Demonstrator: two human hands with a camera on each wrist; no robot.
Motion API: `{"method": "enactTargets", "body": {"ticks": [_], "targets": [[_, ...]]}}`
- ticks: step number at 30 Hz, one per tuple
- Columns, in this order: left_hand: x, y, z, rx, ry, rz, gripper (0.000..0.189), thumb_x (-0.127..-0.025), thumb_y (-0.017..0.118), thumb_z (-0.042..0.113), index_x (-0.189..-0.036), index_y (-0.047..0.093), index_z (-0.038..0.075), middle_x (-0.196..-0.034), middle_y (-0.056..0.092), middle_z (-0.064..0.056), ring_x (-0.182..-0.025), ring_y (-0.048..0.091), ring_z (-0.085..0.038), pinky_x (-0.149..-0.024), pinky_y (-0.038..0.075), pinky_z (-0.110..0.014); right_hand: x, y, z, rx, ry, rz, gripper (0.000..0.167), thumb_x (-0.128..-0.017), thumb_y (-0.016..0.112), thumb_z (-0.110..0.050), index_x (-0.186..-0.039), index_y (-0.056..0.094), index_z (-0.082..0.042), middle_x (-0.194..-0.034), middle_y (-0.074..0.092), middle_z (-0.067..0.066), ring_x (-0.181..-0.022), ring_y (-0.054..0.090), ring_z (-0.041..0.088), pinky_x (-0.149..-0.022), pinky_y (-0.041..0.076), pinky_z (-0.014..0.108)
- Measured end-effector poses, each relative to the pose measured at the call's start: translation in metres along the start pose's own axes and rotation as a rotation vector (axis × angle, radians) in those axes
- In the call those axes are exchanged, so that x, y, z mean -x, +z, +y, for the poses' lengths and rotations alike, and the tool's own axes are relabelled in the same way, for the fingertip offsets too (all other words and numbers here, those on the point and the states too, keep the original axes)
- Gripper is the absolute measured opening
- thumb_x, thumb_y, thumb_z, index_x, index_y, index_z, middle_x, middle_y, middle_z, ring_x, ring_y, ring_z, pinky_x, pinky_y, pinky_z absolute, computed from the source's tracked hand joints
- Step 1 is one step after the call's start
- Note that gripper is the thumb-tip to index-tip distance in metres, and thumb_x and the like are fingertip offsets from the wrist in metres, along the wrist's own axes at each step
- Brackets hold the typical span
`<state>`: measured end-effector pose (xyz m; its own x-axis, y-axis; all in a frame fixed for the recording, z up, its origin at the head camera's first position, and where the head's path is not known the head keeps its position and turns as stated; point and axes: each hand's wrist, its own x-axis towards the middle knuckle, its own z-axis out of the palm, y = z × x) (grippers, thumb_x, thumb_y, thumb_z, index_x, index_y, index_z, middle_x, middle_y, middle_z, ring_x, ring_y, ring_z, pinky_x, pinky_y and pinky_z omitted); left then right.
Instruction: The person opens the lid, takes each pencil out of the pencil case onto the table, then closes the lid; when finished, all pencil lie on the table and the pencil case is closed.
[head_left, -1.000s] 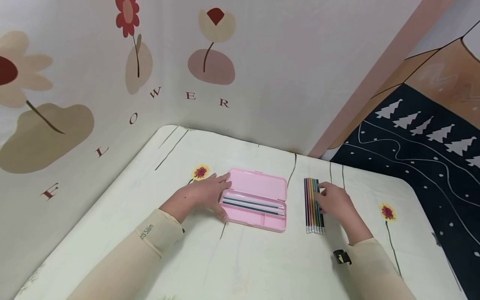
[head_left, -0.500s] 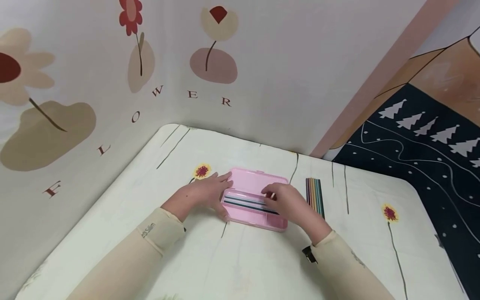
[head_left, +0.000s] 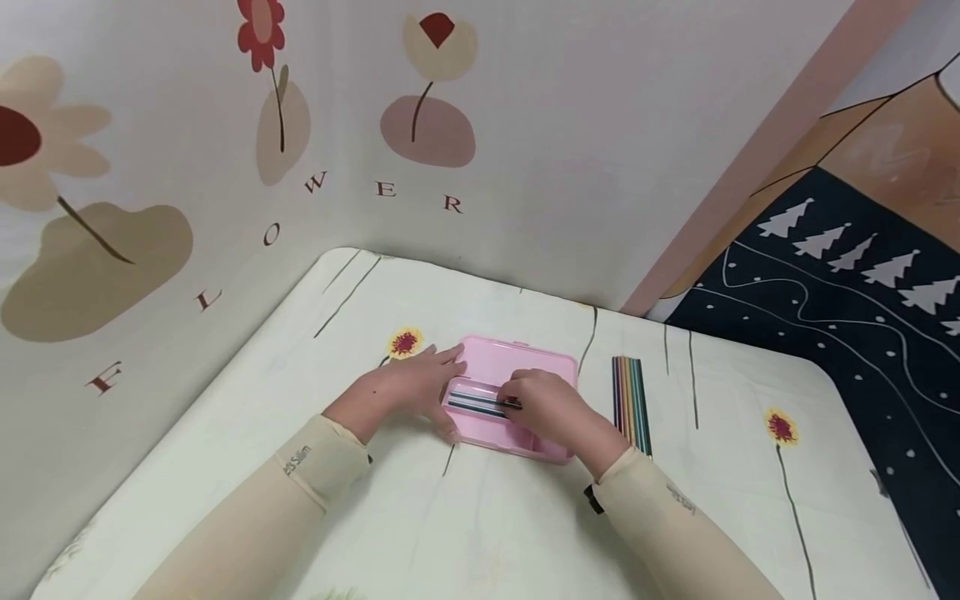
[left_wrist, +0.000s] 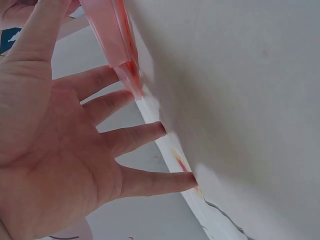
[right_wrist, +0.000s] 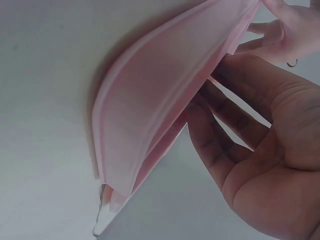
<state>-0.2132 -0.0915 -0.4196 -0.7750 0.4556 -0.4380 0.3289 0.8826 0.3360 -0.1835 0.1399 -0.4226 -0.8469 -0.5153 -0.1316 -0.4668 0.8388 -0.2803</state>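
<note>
An opened pink pencil case [head_left: 480,432] lies on the table, its lid [head_left: 487,356] folded back on the far side. Dark and pale striped pencils [head_left: 474,405] lie lengthwise in its long compartment. My left hand [head_left: 415,387] rests at the case's left end, fingers spread and touching it, as the left wrist view also shows. Over the compartment, my right hand [head_left: 545,404] pinches a dark pencil [head_left: 513,405]; only a short piece shows at the fingertips. In the right wrist view the case wall hides those fingertips. The right hand covers the case's right part.
Right of the case lies a row of several coloured pencils [head_left: 632,400], partly behind the right forearm. The table [head_left: 465,533] wears a pale flower-print cover. Printed fabric walls [head_left: 540,167] rise behind and to the left.
From the pencil row, my right hand has moved left to above the case, then slightly further left and down into the compartment. My left hand has stayed at the case's left end.
</note>
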Motion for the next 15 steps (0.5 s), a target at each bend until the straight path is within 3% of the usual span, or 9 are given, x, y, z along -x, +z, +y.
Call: {"method": "enactTargets", "body": {"ticks": [3,15], "targets": [[-0.0004,0.0006,-0.0005,0.0,-0.001,-0.001,0.118,-0.072,0.095,0.06,-0.168,0.038,0.02,-0.183,0.015,0.0,-0.17,0.011,-0.039,-0.13,0.027,-0.068,-0.002,0.0,-0.0008,0.026,0.009,-0.029,0.019,-0.095,0.082,-0.013,-0.114,0.084,-0.016,-0.105,0.077,0.001,-0.093,0.069,0.017,-0.097,0.061,0.04],[-0.0024,0.0017,-0.0029,-0.008,0.006,0.002,0.119,-0.072,0.094,0.06,-0.168,0.037,0.021,-0.183,0.014,0.0,-0.17,0.01,-0.039,-0.13,0.028,-0.069,-0.0063,-0.0012,-0.0086,0.219,-0.078,-0.048,0.024,-0.097,0.076,-0.008,-0.117,0.082,-0.02,-0.097,0.074,0.002,-0.08,0.066,0.019,-0.085,0.061,0.039]]}}
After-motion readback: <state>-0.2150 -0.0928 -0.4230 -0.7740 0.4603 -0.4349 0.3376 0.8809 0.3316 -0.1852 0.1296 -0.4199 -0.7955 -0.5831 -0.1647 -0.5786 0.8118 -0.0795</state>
